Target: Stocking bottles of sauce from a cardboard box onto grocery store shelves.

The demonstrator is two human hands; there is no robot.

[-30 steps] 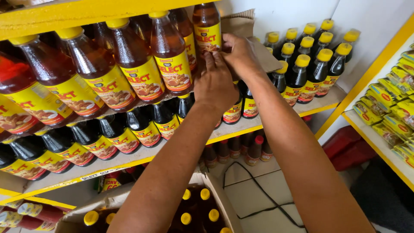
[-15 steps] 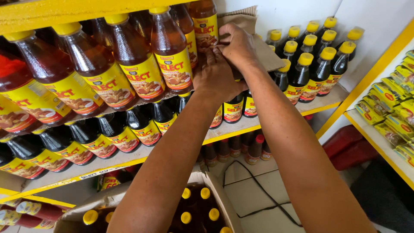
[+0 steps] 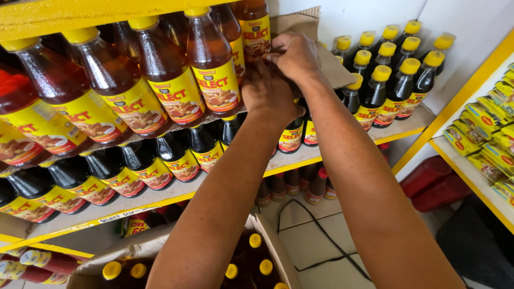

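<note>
Both my arms reach up to a shelf stacked with bottles. My right hand [image 3: 295,53] is curled over the edge of a brown cardboard sheet [image 3: 333,68], beside an amber bottle with a yellow label [image 3: 256,29]. Pressed against it from just below is my left hand [image 3: 267,92], at the same cardboard edge; the right hand hides its fingertips. The upper layer of amber bottles with yellow caps [image 3: 211,69] stands on this cardboard. A lower layer of dark sauce bottles [image 3: 176,158] sits beneath it.
More dark bottles with yellow caps [image 3: 388,80] fill the shelf's right end. A yellow side shelf [image 3: 471,176] holds yellow packets [image 3: 495,134]. Below me an open carton [image 3: 267,235] contains yellow-capped bottles. Small red-capped bottles [image 3: 316,187] and a black cable [image 3: 321,235] are on the floor.
My hands have drawn closer together at the cardboard edge, the right hand now lying over the left's fingers. The bottles have not moved.
</note>
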